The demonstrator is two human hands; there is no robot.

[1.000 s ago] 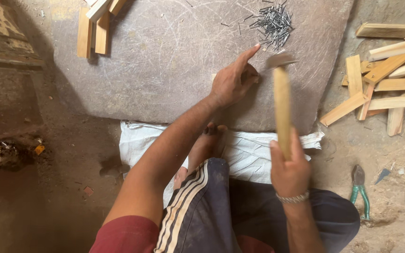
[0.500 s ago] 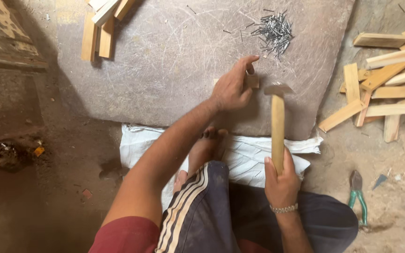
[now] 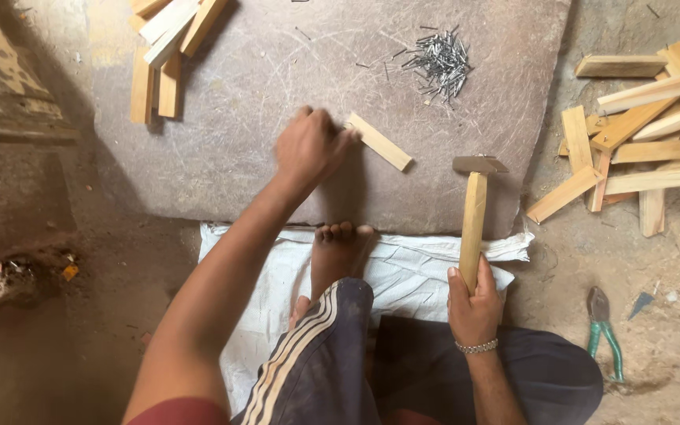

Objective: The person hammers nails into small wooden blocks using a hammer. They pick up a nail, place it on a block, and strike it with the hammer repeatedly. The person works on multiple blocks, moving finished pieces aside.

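Note:
My left hand (image 3: 309, 145) reaches over a grey stone slab (image 3: 261, 79) and grips one end of a short light wooden strip (image 3: 382, 142) that lies flat and angled on the slab. My right hand (image 3: 472, 303) holds the wooden handle of a hammer (image 3: 474, 212) upright, its metal head resting low near the slab's front edge, right of the strip. A loose heap of small nails (image 3: 438, 61) lies on the slab beyond the hammer. My bare foot (image 3: 338, 250) rests on a white sack at the slab's edge.
A stack of wooden strips (image 3: 163, 55) lies at the slab's far left corner. A larger scattered pile of strips (image 3: 639, 130) lies on the ground at right. Green-handled pliers (image 3: 601, 330) lie on the dirt near my right knee. A white sack (image 3: 403, 271) is under me.
My left hand moved left with the wooden strip, which now lies flat on the slab. The hammer came down and back from near the hand, its head now low at the slab's front.

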